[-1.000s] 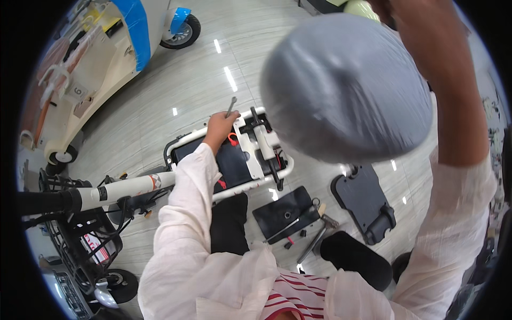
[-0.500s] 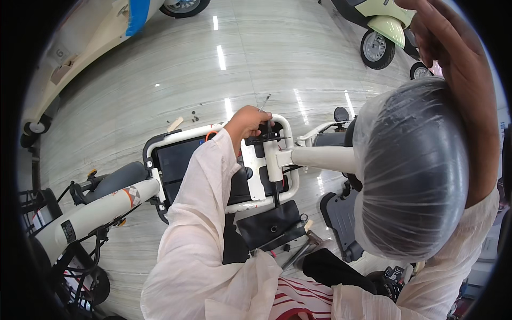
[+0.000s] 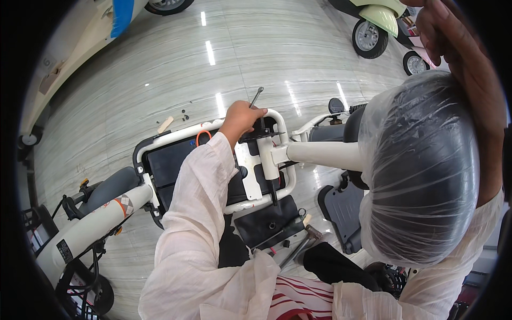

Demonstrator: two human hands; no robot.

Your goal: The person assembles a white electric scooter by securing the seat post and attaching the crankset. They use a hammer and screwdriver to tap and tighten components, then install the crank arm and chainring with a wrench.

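My left hand (image 3: 242,121) is closed on a thin metal wrench (image 3: 257,95), whose rounded end sticks up past the fingers. That hand is at the upper end of a white tube (image 3: 269,159) with a black rod through it, on a white electric bike frame (image 3: 213,126). A large dark seat (image 3: 421,170) wrapped in clear plastic film fills the right side. My right arm reaches around behind the seat, and my right hand (image 3: 447,32) is raised above it at the view's edge. Its fingers are loosely bent and apart, with nothing visible in them.
A hammer (image 3: 301,248), a black mat (image 3: 269,221) and a grey footboard (image 3: 341,216) lie below the frame. Small dark parts (image 3: 185,114) and a pale strip (image 3: 166,125) sit on the floor. A light green scooter (image 3: 380,20) stands at upper right.
The view has shifted slightly. The wrench in my left hand has turned and shows more of its length. My right hand has moved a little toward the right edge.
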